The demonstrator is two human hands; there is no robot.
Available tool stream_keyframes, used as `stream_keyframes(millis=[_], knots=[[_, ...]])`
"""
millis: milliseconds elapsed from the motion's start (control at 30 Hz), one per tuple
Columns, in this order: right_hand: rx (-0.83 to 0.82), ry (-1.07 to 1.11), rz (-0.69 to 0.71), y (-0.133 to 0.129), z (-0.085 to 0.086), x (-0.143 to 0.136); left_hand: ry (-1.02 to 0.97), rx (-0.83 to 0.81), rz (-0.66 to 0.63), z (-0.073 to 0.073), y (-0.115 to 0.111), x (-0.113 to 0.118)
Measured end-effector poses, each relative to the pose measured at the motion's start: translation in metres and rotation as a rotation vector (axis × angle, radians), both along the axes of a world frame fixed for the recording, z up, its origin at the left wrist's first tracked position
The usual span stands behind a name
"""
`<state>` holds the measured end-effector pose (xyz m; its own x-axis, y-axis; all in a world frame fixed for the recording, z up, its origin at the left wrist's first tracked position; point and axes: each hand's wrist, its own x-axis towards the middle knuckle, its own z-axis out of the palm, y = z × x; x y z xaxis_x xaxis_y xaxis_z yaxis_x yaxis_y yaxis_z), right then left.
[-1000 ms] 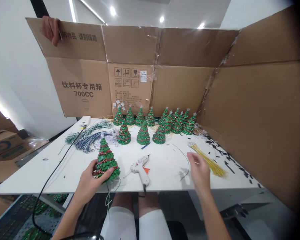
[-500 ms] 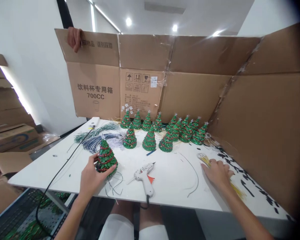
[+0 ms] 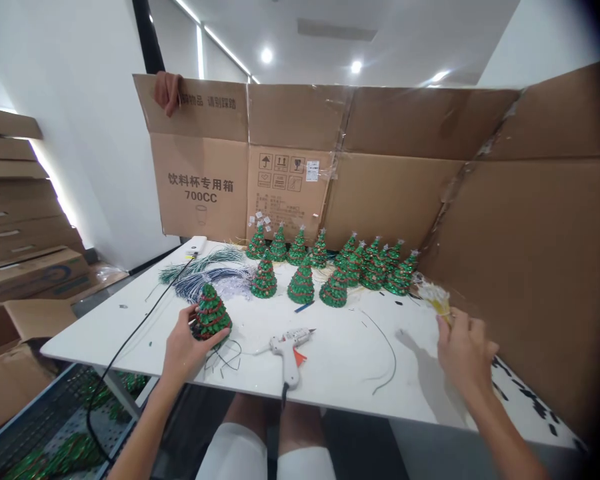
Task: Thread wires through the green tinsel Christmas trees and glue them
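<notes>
My left hand point(image 3: 186, 343) grips the base of a small green Christmas tree point(image 3: 213, 312) with red garland, standing upright near the table's front left. Thin dark wires point(image 3: 225, 357) lie loose beside its base. On the right, my right hand point(image 3: 463, 350) is closed around a bundle of yellow wires point(image 3: 436, 297) with whitish ends, held above the tabletop. Between my hands lies a white glue gun point(image 3: 286, 357) with an orange trigger, its nozzle pointing right. More decorated trees point(image 3: 301, 281) stand in rows behind it.
Cardboard panels point(image 3: 390, 193) wall the back and right; another person's hand point(image 3: 168, 93) holds the top left edge. Blue wire bundles point(image 3: 195, 283), a black cable point(image 3: 145, 320) and a white power strip point(image 3: 197, 245) lie left. Black scraps point(image 3: 533, 400) litter the right. A crate point(image 3: 45, 427) stands below.
My right hand has lifted the yellow wire bundle off the table and moved right. The glue gun has turned slightly. My left hand still holds the tree; the view has shifted a little.
</notes>
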<state>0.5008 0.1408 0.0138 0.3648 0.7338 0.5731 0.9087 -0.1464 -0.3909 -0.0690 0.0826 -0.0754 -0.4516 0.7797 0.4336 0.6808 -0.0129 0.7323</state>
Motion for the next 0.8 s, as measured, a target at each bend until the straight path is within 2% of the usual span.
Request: stream_keyframes(millis=[133, 167, 233, 333, 400, 467, 567, 633, 700, 800], knots=[[0.155, 0.131, 0.146, -0.048, 0.023, -0.028, 0.033, 0.026, -0.03, 0.0, -0.005, 0.001], [0.167, 0.225, 0.212, -0.064, 0.026, -0.04, 0.045, 0.046, -0.029, 0.002, -0.008, 0.001], [0.076, 0.743, 0.45, -0.097, 0.029, -0.07, 0.065, 0.114, 0.005, 0.009, -0.017, 0.004], [-0.059, 1.232, 0.668, -0.139, 0.028, -0.117, 0.074, 0.267, 0.115, 0.028, -0.036, 0.015], [-0.117, 1.372, 0.752, -0.156, 0.022, -0.144, 0.066, 0.358, 0.161, 0.045, -0.052, 0.027], [-0.201, 1.472, 0.791, -0.165, 0.012, -0.163, 0.06, 0.415, 0.145, 0.061, -0.067, 0.042], [-0.323, 1.598, 0.851, -0.17, -0.01, -0.184, 0.045, 0.414, 0.0, 0.081, -0.089, 0.069], [-0.399, 1.675, 0.878, -0.174, -0.024, -0.196, -0.031, 0.341, -0.185, 0.09, -0.1, 0.087], [-0.441, 1.691, 0.92, -0.178, -0.035, -0.209, -0.135, 0.226, -0.379, 0.095, -0.109, 0.103], [-0.479, 1.681, 0.995, -0.182, -0.044, -0.227, -0.248, 0.086, -0.568, 0.097, -0.117, 0.121]])
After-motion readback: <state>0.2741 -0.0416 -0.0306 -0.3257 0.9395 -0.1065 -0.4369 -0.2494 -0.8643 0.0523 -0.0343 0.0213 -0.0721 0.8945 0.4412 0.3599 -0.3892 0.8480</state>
